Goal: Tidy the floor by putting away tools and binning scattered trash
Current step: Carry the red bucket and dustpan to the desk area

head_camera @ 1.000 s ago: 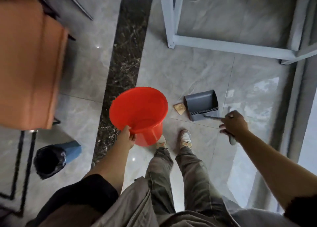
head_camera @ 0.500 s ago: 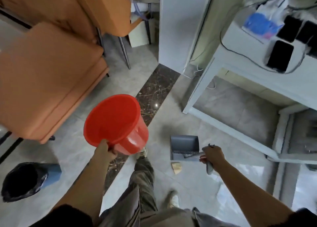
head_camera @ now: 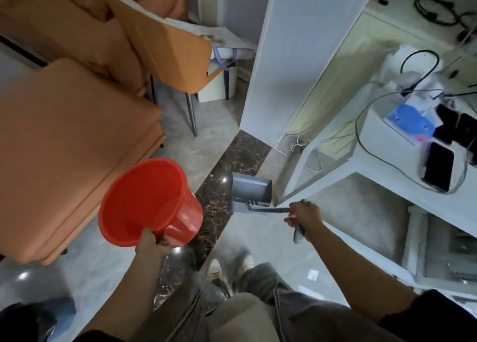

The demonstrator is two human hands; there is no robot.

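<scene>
My left hand [head_camera: 151,243] grips the near rim of a red plastic bucket [head_camera: 144,202], which hangs tilted in the air with its mouth facing up and left; it looks empty. My right hand [head_camera: 304,216] is closed on the handle of a grey dustpan [head_camera: 251,189], held off the floor over the dark marble strip [head_camera: 219,186]. A second grey handle sticks out below that hand. A small white scrap [head_camera: 313,274] lies on the grey tiles to the right of my feet.
Orange sofa [head_camera: 64,140] and orange chair [head_camera: 165,44] fill the left. A white pillar [head_camera: 289,57] stands ahead, a white desk [head_camera: 387,148] with cables and phones on the right. A black-lined bin [head_camera: 31,318] lies at the bottom left corner.
I have stepped forward and looked up. The dustpan has left the floor and moved ahead with my right hand. The bucket stays in my left hand. The brown scrap by the pan is gone from view.
</scene>
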